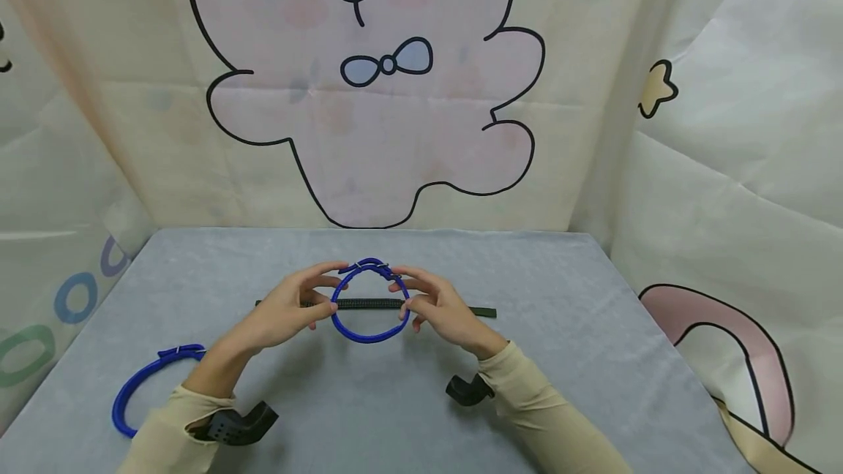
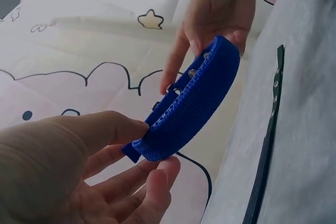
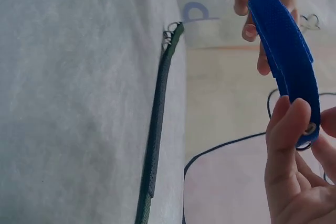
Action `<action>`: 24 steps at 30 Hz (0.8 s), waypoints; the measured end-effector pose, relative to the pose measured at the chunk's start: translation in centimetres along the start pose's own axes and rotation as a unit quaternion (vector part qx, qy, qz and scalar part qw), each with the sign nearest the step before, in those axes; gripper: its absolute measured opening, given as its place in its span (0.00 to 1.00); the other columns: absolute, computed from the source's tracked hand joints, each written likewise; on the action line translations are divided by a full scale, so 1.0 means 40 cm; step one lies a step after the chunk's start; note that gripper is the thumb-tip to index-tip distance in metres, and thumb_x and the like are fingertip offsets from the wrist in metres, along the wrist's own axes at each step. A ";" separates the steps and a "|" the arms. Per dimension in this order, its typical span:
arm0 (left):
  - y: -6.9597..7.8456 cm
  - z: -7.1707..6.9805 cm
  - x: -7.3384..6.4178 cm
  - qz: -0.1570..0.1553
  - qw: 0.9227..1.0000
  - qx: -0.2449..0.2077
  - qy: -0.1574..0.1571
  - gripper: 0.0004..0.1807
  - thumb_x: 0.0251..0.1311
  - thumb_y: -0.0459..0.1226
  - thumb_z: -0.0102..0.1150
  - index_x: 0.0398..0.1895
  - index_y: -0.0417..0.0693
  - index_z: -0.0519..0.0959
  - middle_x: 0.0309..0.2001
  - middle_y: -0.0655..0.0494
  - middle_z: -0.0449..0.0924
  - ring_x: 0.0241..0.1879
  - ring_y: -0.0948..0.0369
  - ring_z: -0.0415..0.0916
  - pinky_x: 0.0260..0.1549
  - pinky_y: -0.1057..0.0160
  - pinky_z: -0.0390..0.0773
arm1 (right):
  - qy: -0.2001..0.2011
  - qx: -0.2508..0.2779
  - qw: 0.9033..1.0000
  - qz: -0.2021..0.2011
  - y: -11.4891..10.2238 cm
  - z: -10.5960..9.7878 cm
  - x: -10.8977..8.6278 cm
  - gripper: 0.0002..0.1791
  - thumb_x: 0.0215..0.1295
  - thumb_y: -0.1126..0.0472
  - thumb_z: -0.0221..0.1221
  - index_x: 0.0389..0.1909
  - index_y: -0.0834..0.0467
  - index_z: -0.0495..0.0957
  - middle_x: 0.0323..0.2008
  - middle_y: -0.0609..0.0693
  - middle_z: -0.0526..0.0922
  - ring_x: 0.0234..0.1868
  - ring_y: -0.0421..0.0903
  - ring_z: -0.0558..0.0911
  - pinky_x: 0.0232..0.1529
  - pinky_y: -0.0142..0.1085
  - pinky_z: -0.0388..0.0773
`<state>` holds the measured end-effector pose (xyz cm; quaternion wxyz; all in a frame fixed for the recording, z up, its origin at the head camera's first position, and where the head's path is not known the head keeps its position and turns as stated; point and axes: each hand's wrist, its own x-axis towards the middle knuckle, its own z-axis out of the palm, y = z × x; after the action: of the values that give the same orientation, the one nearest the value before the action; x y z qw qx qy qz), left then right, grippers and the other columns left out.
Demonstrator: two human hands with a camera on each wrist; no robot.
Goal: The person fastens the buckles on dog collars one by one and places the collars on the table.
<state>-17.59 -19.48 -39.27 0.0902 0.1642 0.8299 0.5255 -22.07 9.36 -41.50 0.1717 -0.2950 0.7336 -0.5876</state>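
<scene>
Left grip (image 1: pixel 290 309), right grip (image 1: pixel 444 313) hold one collar (image 1: pixel 369 338) | one strap (image 1: pixel 369 303) | one loop (image 1: pixel 132 384), seemingly

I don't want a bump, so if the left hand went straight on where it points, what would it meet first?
Past the blue collar it pinches, the left hand would probably meet the right hand first, though depth is unclear.
</scene>
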 end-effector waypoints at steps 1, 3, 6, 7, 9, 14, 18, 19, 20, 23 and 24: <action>0.002 -0.006 -0.004 -0.003 1.000 0.004 0.002 0.34 0.68 0.35 0.60 0.76 0.50 0.62 0.66 0.32 0.73 0.44 0.52 0.83 0.31 0.56 0.82 | -0.007 -0.003 1.000 -0.002 -0.002 0.001 0.003 0.29 0.74 0.69 0.49 0.75 0.52 0.65 0.64 0.64 0.77 0.36 0.45 0.84 0.31 0.33 0.80; 0.002 -0.017 -0.015 -0.007 1.000 0.011 0.001 0.33 0.69 0.35 0.60 0.76 0.50 0.63 0.66 0.31 0.72 0.42 0.53 0.83 0.31 0.56 0.81 | -0.025 -0.009 1.000 -0.006 -0.004 0.007 0.007 0.30 0.73 0.69 0.50 0.75 0.52 0.64 0.65 0.65 0.76 0.36 0.43 0.83 0.31 0.33 0.80; -0.006 -0.029 -0.035 -0.010 1.000 0.015 -0.008 0.33 0.69 0.35 0.60 0.76 0.50 0.63 0.66 0.30 0.72 0.45 0.53 0.83 0.32 0.58 0.81 | -0.050 -0.022 0.998 -0.014 0.000 0.020 0.010 0.32 0.72 0.70 0.52 0.76 0.54 0.63 0.65 0.66 0.76 0.33 0.43 0.81 0.30 0.33 0.79; -0.010 -0.032 -0.042 -0.012 1.000 0.015 -0.013 0.33 0.69 0.35 0.60 0.76 0.49 0.63 0.66 0.29 0.72 0.46 0.51 0.83 0.32 0.58 0.82 | -0.057 -0.024 0.998 -0.017 0.002 0.026 0.011 0.32 0.71 0.70 0.52 0.76 0.55 0.63 0.65 0.68 0.76 0.32 0.45 0.81 0.30 0.33 0.79; -0.019 -0.037 -0.057 -0.013 1.000 0.015 -0.023 0.34 0.69 0.36 0.60 0.77 0.48 0.62 0.66 0.28 0.71 0.50 0.48 0.82 0.33 0.58 0.82 | -0.070 -0.020 0.997 -0.018 0.005 0.041 0.009 0.33 0.71 0.71 0.52 0.76 0.55 0.62 0.65 0.69 0.75 0.33 0.53 0.81 0.30 0.33 0.78; -0.045 -0.052 -0.088 -0.001 0.999 0.017 -0.048 0.36 0.69 0.34 0.60 0.77 0.45 0.60 0.67 0.25 0.69 0.53 0.41 0.81 0.36 0.60 0.82 | -0.095 -0.008 0.995 0.000 0.019 0.075 0.009 0.35 0.71 0.69 0.53 0.77 0.50 0.61 0.66 0.67 0.74 0.40 0.71 0.80 0.29 0.33 0.77; -0.062 -0.064 -0.113 0.008 0.998 0.018 -0.061 0.37 0.68 0.34 0.61 0.78 0.43 0.59 0.67 0.25 0.68 0.53 0.41 0.81 0.40 0.62 0.82 | -0.106 0.003 0.994 0.013 0.025 0.100 0.014 0.36 0.71 0.70 0.55 0.77 0.49 0.60 0.67 0.67 0.73 0.42 0.73 0.80 0.29 0.31 0.78; -0.066 -0.067 -0.119 0.007 0.998 0.018 -0.062 0.37 0.69 0.34 0.61 0.78 0.43 0.59 0.67 0.25 0.68 0.52 0.42 0.81 0.40 0.63 0.82 | -0.108 0.005 0.994 0.015 0.025 0.107 0.015 0.36 0.71 0.70 0.55 0.77 0.50 0.60 0.67 0.67 0.73 0.41 0.73 0.81 0.29 0.31 0.78; -0.070 -0.069 -0.125 0.006 0.998 0.017 -0.062 0.37 0.69 0.34 0.61 0.78 0.43 0.59 0.67 0.25 0.68 0.51 0.43 0.82 0.40 0.63 0.82 | -0.110 0.007 0.994 0.016 0.025 0.114 0.017 0.36 0.71 0.70 0.56 0.77 0.50 0.60 0.66 0.68 0.73 0.41 0.73 0.81 0.29 0.30 0.78; -0.079 -0.075 -0.143 -0.002 0.998 0.016 -0.061 0.37 0.68 0.34 0.61 0.78 0.43 0.59 0.67 0.25 0.68 0.50 0.46 0.82 0.39 0.63 0.82 | -0.116 0.010 0.993 0.021 0.025 0.136 0.021 0.37 0.70 0.71 0.56 0.77 0.50 0.60 0.66 0.68 0.73 0.41 0.72 0.82 0.30 0.30 0.79; -0.082 -0.076 -0.149 -0.003 0.998 0.015 -0.060 0.37 0.68 0.33 0.61 0.78 0.43 0.59 0.67 0.25 0.67 0.50 0.46 0.83 0.38 0.63 0.82 | -0.118 0.011 0.993 0.024 0.025 0.143 0.022 0.37 0.70 0.71 0.56 0.77 0.50 0.60 0.66 0.68 0.73 0.41 0.71 0.82 0.30 0.30 0.79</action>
<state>-13.62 -25.52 -41.05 0.1397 0.1942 0.8310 0.5022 -19.55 4.59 -43.81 0.2744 -0.3425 0.7090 -0.5521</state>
